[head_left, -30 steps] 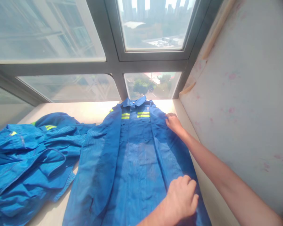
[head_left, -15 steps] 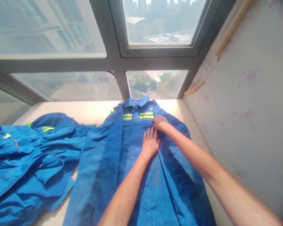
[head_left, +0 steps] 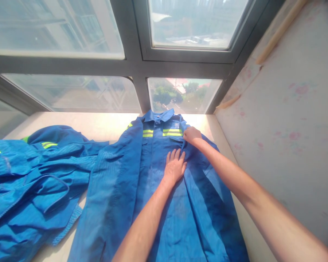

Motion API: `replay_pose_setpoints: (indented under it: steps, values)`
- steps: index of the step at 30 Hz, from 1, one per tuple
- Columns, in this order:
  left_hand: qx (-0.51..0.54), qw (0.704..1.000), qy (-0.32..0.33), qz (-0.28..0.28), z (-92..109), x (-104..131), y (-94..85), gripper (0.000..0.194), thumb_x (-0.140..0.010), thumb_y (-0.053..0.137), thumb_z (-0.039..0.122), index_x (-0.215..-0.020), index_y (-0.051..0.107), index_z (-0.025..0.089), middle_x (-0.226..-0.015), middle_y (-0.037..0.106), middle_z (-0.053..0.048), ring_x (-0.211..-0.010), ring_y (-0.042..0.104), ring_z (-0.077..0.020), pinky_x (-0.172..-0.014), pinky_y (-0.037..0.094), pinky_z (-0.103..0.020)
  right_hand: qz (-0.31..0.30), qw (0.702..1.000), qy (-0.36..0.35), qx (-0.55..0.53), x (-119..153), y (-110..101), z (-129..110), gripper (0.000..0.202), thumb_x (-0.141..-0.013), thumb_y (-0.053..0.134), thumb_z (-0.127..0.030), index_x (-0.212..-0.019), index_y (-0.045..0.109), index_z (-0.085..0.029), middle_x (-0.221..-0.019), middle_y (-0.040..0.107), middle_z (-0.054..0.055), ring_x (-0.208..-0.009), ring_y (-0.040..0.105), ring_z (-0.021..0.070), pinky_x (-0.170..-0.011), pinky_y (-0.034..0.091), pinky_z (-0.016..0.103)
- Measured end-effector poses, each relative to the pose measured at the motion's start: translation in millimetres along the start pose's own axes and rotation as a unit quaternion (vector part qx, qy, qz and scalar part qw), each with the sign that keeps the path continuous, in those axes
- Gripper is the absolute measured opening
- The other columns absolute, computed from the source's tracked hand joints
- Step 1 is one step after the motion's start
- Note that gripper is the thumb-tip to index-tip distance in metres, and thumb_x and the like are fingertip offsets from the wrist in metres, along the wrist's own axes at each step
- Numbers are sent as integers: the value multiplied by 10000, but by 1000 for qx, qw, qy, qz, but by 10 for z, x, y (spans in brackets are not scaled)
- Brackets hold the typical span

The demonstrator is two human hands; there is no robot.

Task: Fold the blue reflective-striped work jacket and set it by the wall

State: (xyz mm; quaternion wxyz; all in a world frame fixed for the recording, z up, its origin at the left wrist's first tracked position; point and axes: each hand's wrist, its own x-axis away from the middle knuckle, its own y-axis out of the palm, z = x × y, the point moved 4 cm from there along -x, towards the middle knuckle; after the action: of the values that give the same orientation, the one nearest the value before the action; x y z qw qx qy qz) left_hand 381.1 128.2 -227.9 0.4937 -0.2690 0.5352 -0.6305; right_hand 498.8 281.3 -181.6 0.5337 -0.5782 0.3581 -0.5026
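A: The blue work jacket (head_left: 164,189) lies spread flat, front up, along the right end of the window ledge (head_left: 98,125), collar toward the glass.

B: And the hands on it?

A: The left hand (head_left: 175,165) rests palm down on the chest, fingers open, straight and close together, pointing at the collar. The right hand (head_left: 191,135) sits just beyond it, near the right shoulder, fingers curled and pinching a fold of the cloth. Both forearms are bare and reach in from the near edge.

B: What does the jacket look like?

A: Bright blue, with yellow-green reflective stripes (head_left: 164,132) across the chest below the collar and a small badge beside them. The left sleeve lies along the body; the right side is folded inward under the hands.

B: The surroundings?

A: A pale ledge in sunlight. A crumpled heap of blue workwear (head_left: 35,182) covers its left end, touching the jacket's sleeve. Behind runs a dark-framed window (head_left: 136,69); at the right stands a pale wall (head_left: 289,120) with faint pink blotches.
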Motion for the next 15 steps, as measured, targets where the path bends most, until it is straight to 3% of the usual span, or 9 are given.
replay_pose_setpoints:
  steps: [4,7,12,15]
  values:
    - [10,1000,0,6,3,3,-20,481,-969,512,334,-1440,516,237,-1532,465,-111,-1424,381,-314,-1197,280,-548,26,999,-30,-26,-4,-116,-45,246,-1008,477,-215,-1051,700,-122,-1197,641,162,-1172,528,249,-902,475,311]
    - [14,1000,-2,10,4,-2,-30,477,-962,526,327,-1429,527,232,-1514,479,-115,-1413,391,-311,-1199,281,-542,11,995,-94,-38,65,-93,-207,190,-931,596,-196,-1091,694,-166,-1219,650,112,-1187,514,241,-912,470,295]
    - [16,1000,-3,11,8,-6,-31,446,-971,510,319,-1405,548,224,-1503,486,-111,-1400,398,-307,-1199,284,-534,-28,995,-94,-17,72,9,-246,280,-969,631,-355,-1162,646,-152,-1203,643,89,-1092,623,227,-929,538,430]
    - [15,1000,-2,11,11,-4,-26,438,-971,511,322,-1398,550,230,-1508,483,-103,-1401,393,-308,-1197,283,-539,-27,997,-66,-13,-32,3,-152,327,-979,622,-384,-1228,619,-172,-1228,635,82,-1047,648,207,-904,562,422]
